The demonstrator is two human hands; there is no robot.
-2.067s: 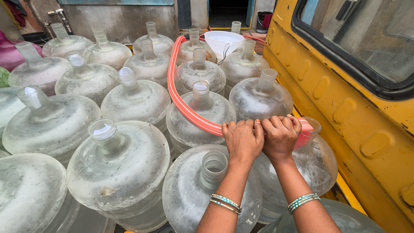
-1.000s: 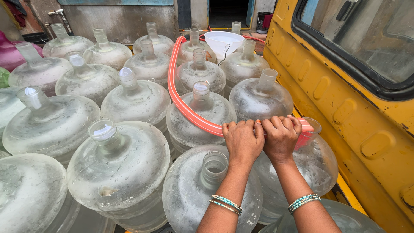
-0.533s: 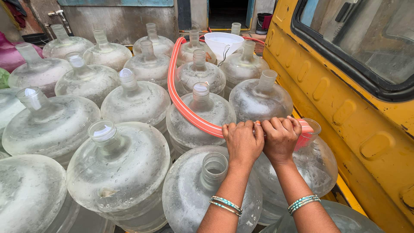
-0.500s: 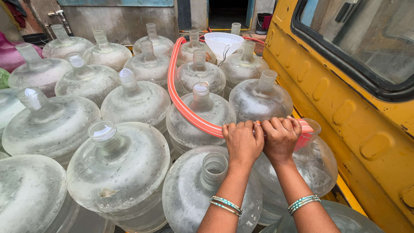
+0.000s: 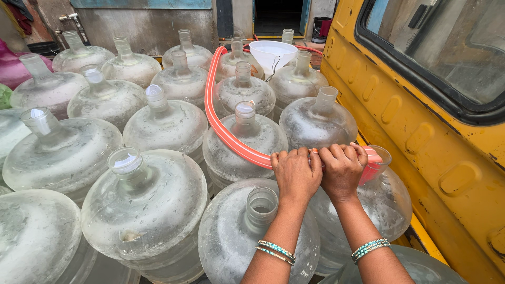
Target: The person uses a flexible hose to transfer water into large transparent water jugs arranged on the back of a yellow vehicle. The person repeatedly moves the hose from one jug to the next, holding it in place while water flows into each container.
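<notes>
My left hand (image 5: 296, 173) and my right hand (image 5: 343, 169) grip an orange-red hose (image 5: 218, 122) side by side, knuckles up. The hose runs from the far doorway, curves over the clear water jugs and ends at my hands. Its tip goes into the open neck of a jug (image 5: 386, 202) beside the yellow vehicle; the tip itself is hidden under my right hand. An uncapped empty jug (image 5: 258, 231) stands right below my left wrist. Both wrists wear bangles.
Several large clear jugs (image 5: 147, 200) stand packed together at left and ahead, some capped in white. A white funnel (image 5: 272, 53) sits in a far jug. The yellow vehicle's side (image 5: 421, 142) with a window walls off the right. A grey wall and dark doorway lie beyond.
</notes>
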